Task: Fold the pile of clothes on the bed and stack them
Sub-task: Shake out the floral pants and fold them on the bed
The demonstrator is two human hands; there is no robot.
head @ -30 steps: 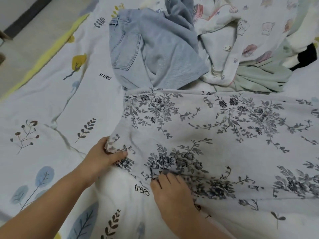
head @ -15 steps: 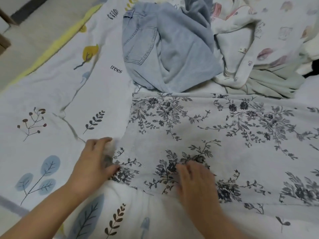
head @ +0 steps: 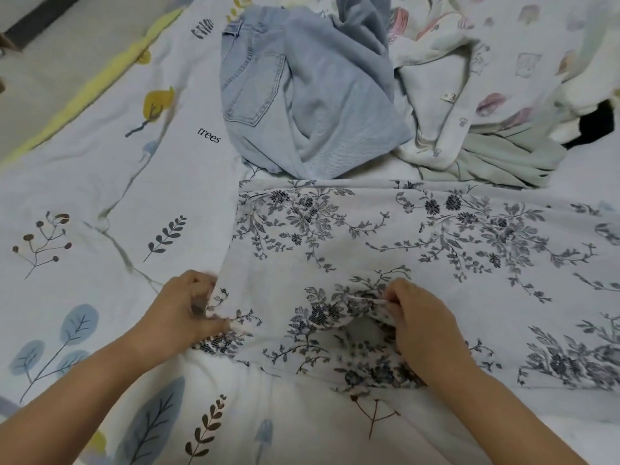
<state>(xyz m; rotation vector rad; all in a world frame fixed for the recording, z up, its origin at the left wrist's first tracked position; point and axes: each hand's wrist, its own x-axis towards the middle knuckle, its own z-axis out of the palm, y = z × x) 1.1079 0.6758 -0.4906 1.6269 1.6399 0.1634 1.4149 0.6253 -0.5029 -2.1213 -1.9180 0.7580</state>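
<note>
Left hand (head: 183, 310) pinching the floral garment (head: 385, 263) at its left corner, right hand (head: 419, 320) gripping bunched near-edge fabric, forearms converging over the bed (head: 84, 182)

Floral garment (head: 419, 250) thin matt woven cloth; jeans (head: 302, 95) pale twill denim.

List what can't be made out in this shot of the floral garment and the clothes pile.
Head view only:
- Floral garment: right part cut off by the frame edge.
- Left hand and right hand: fingertips buried in its fabric.
- Jeans: top cut off; lower end bunched.
- Mint garment: mostly under the cream printed garment.
- Black item: kind unclear, half covered.
</note>
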